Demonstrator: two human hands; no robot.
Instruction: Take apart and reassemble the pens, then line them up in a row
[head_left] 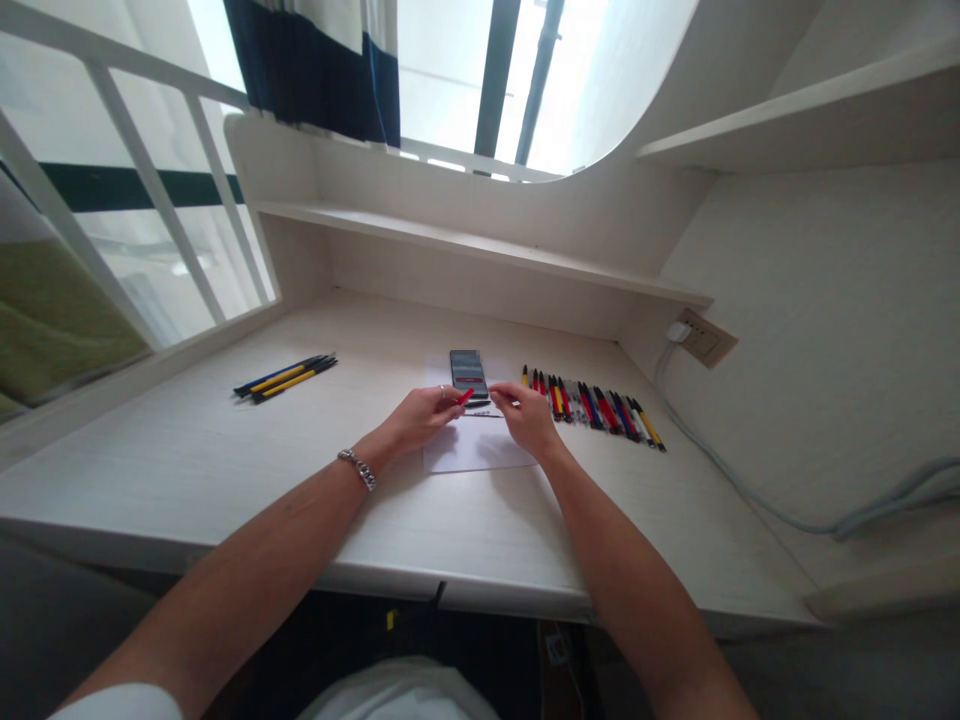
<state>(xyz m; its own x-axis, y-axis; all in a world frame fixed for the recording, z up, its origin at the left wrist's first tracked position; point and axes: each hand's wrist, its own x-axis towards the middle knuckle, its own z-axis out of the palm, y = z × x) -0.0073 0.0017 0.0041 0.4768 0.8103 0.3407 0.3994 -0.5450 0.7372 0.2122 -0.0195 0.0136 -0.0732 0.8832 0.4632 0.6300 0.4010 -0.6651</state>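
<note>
My left hand (420,417) and my right hand (527,415) meet over a white sheet of paper (474,447) on the desk. Both pinch the ends of a pen (480,400): the red end shows at my left fingertips, the pale end at my right. A ring is on one left finger and a metal bracelet (358,467) circles that wrist. A dark phone (469,373) lies just beyond the hands with its screen lit.
A row of several pens (596,406), red, blue, yellow and black, lies right of the hands. A small bunch of yellow and blue pens (285,377) lies at the left. A wall socket (703,338) with a grey cable (750,490) is at the right. Shelves stand behind the desk (225,450).
</note>
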